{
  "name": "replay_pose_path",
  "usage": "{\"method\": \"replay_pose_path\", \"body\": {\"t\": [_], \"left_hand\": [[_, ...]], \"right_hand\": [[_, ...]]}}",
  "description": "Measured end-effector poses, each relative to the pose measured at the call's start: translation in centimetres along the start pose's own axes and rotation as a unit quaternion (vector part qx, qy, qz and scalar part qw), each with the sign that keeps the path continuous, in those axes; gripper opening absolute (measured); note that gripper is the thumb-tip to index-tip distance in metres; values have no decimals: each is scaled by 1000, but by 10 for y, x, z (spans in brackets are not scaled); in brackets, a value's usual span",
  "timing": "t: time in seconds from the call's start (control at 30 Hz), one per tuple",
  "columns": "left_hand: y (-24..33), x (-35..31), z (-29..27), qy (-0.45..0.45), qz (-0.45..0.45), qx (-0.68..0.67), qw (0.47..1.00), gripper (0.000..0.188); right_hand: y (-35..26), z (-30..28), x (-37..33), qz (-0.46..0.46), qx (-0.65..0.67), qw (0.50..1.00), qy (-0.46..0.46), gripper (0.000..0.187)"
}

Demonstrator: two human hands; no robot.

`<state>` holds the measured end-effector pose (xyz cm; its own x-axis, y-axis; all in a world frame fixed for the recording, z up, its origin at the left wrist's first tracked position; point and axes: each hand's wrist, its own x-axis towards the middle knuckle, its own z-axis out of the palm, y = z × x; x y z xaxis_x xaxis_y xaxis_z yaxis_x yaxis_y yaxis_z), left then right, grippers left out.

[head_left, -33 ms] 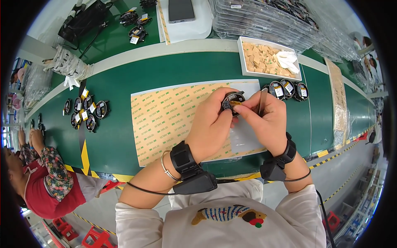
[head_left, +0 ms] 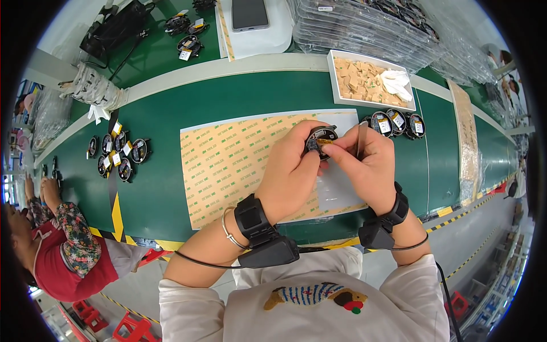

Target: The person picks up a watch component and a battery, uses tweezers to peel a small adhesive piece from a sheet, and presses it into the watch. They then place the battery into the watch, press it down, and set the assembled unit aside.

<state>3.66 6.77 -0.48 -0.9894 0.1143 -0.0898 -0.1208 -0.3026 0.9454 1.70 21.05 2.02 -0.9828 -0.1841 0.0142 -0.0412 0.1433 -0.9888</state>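
A round black electronic module (head_left: 325,134), with a small gold-brown flexible piece on it, is gripped by the fingers of my left hand (head_left: 292,166). My right hand (head_left: 371,165) is closed, its thumb and index finger pressing at the module's near right side. A thin metal tool like tweezers (head_left: 362,139) stands up between the fingers of that hand. Under both hands lies a tan sheet of adhesive pieces (head_left: 228,165) with green print, part of its backing bare at the right. Fingers hide the underside of the module.
Similar modules sit in groups on the green bench, at left (head_left: 124,169) and right (head_left: 380,123). A white box (head_left: 336,94) holds tan squares and a white cloth. Behind are a phone (head_left: 249,14) and stacked clear trays (head_left: 364,34). Another person (head_left: 68,251) works at left.
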Motion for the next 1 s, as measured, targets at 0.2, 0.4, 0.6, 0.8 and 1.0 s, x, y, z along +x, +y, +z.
{"method": "replay_pose_path", "body": {"t": [0.2,0.4,0.6,0.8,1.0], "left_hand": [[-1,0,-2,-34,94,149,984,26],[20,0,-4,-53,-8,58,997,17],[20,2,-14,-131,-26,222,966,16],[15,0,-10,-112,48,266,956,21],[16,4,-4,-97,26,316,943,15]], "right_hand": [[4,-11,7,4,-49,998,-29,18],[6,-21,13,37,22,996,-77,23],[2,-21,12,99,55,987,-111,24],[3,-20,16,154,92,968,-177,22],[7,-22,15,84,81,985,-130,21]]}}
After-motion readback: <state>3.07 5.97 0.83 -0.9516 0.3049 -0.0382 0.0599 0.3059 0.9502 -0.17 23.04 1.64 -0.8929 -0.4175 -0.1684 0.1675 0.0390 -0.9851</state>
